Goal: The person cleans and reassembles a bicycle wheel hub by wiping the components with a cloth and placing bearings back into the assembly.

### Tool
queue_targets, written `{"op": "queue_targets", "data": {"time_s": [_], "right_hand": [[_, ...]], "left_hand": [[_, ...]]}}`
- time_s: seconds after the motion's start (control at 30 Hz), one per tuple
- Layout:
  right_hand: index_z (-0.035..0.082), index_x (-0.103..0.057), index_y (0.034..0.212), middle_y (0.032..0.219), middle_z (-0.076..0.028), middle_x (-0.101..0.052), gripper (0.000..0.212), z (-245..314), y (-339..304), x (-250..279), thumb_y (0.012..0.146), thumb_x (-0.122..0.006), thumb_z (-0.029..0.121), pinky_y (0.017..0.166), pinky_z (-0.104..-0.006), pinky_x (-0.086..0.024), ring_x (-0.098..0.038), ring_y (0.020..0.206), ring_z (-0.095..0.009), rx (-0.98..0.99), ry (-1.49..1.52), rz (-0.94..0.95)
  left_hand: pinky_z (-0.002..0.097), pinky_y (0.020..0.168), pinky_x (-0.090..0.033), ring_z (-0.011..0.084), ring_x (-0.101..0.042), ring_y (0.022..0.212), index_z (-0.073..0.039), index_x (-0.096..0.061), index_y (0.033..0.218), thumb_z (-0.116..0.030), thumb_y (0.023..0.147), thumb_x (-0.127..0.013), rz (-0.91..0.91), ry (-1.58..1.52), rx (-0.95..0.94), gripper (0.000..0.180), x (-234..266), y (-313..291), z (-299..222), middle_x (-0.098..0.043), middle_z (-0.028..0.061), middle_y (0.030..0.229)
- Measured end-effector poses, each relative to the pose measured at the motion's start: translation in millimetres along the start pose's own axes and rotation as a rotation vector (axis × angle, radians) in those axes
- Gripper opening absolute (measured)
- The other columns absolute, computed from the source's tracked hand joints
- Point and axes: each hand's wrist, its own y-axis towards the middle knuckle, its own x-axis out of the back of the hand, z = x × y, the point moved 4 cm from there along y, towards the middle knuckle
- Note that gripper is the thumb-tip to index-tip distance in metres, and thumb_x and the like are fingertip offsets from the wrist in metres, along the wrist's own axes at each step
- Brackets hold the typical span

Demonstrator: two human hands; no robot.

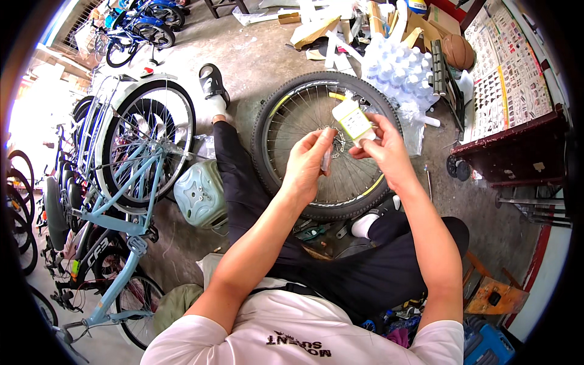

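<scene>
My right hand [387, 149] grips a small white carton [354, 123] with a yellow-green stripe, its far end tilted up and to the left. Just left of it, the fingers of my left hand [309, 159] are pinched together. A small, partly see-through piece [327, 160] shows below those fingers; its kind cannot be made out. Both hands are above a bicycle wheel [267, 131] with a knobby black tyre, which lies between my legs. A disc rotor [342, 145] at its hub shows between my hands.
On the left a light blue bicycle [112, 222] stands near a pale blue-grey plastic stool [199, 193]. Wrapped clear bottles [398, 70] and scrap cardboard [316, 33] lie beyond the wheel. To the right are a dark red cabinet [514, 149], a wooden piece [496, 297] and a blue case [486, 344].
</scene>
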Motion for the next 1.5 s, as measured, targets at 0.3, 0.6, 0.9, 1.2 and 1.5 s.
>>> {"op": "queue_targets", "data": {"time_s": [0.3,0.6,0.9,1.2,1.5], "right_hand": [[0.000,-0.050,0.131,0.116,-0.011,-0.061,0.041,-6.9,-9.8,-12.2,0.093,-0.064,0.006,0.081,-0.0283,-0.054,-0.066,0.083,-0.014,0.031,-0.031,0.063],[0.003,-0.064,0.089,0.080,0.000,-0.064,0.013,-12.6,1.1,1.1,0.093,-0.071,0.013,0.066,-0.0220,-0.044,-0.056,0.075,-0.004,0.100,-0.032,-0.004],[0.000,-0.059,0.086,0.070,-0.006,-0.065,0.016,-18.6,-2.5,-4.4,0.091,-0.069,0.012,0.055,-0.0293,-0.044,-0.056,0.059,-0.010,0.180,-0.352,-0.041],[0.000,-0.065,0.083,0.064,-0.013,-0.062,0.029,-53.5,10.4,9.1,0.088,-0.072,0.028,0.056,-0.0344,-0.045,-0.059,0.058,-0.018,-0.053,-0.565,-0.002],[0.006,-0.069,0.097,0.099,-0.020,-0.071,0.035,-117.7,54.3,34.8,0.082,-0.067,0.037,0.080,-0.0448,-0.052,-0.068,0.096,-0.036,-0.151,-0.912,-0.082]], "left_hand": [[0.0183,0.048,-0.033,-0.0001,-0.049,0.061,-0.006,-0.069,0.111,-0.024,0.092,-0.074,-0.044,0.110,-0.123,0.027,-16.8,4.9,-2.1,-0.068,-0.0029,0.091],[0.0251,0.078,-0.051,0.0084,-0.063,0.087,-0.001,-0.068,0.117,-0.014,0.092,-0.073,-0.049,0.115,-0.017,0.028,-10.4,4.2,5.4,-0.069,0.0020,0.101],[0.0235,0.073,-0.053,0.0091,-0.066,0.088,0.002,-0.068,0.118,-0.003,0.093,-0.067,-0.019,0.213,-0.158,0.025,-4.3,5.3,18.3,-0.071,0.0050,0.101],[0.0219,0.051,-0.036,0.0042,-0.054,0.069,0.000,-0.066,0.113,-0.023,0.097,-0.065,0.046,0.414,0.104,0.029,11.7,5.2,31.7,-0.068,0.0016,0.091],[0.0214,0.048,-0.035,0.0051,-0.048,0.057,-0.002,-0.065,0.115,-0.029,0.101,-0.058,-0.086,0.436,0.288,0.031,74.9,-16.8,63.2,-0.063,-0.0003,0.079]]}}
